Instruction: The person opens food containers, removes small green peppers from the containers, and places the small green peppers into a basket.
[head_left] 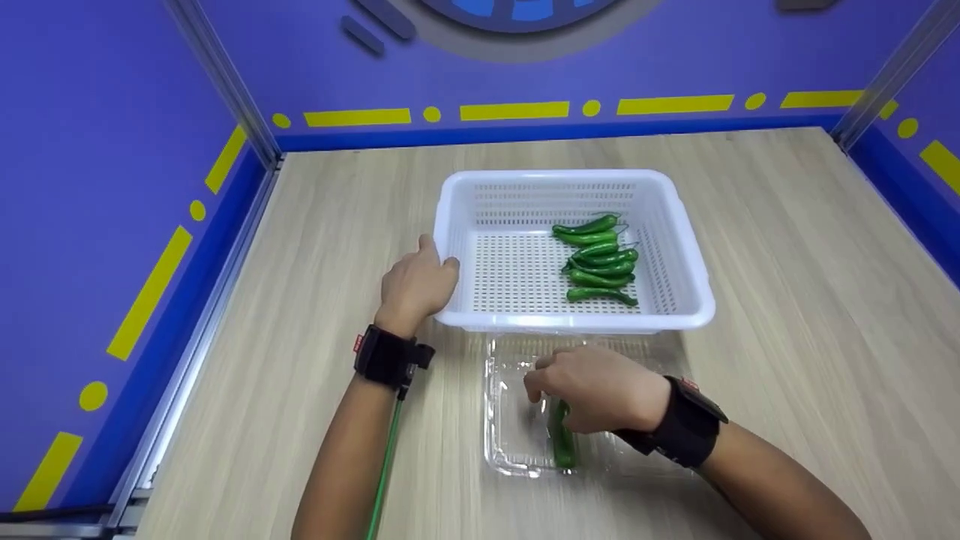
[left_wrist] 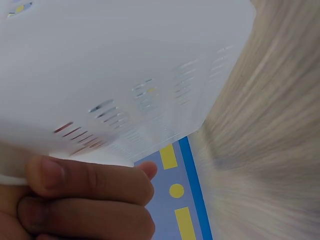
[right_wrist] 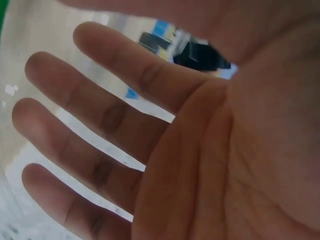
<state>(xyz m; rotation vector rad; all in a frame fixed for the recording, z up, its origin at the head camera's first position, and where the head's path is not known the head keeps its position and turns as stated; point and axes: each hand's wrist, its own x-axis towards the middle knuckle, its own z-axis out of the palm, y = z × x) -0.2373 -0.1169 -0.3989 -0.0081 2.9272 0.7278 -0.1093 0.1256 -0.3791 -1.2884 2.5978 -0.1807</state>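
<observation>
My left hand (head_left: 420,281) grips the left rim of a white perforated plastic basket (head_left: 555,323). In the left wrist view its curled fingers (left_wrist: 100,185) lie against the outer wall. Several green chili peppers (head_left: 600,271) lie in the right half of the basket. A single green chili pepper (head_left: 564,448) lies lengthwise in a clear plastic clamshell container (head_left: 514,442) in front of the basket. Over that container hovers my right hand (head_left: 600,386), covering the pepper's upper end. From the right wrist, its fingers (right_wrist: 95,75) look spread and loosely extended, with nothing in the palm.
The container's far edge meets the basket's near side. Both stand on a light wood-grain table (head_left: 330,285). Blue panels (head_left: 97,187) with yellow marks enclose the left, back and right. A green cable (head_left: 386,457) runs along the left forearm.
</observation>
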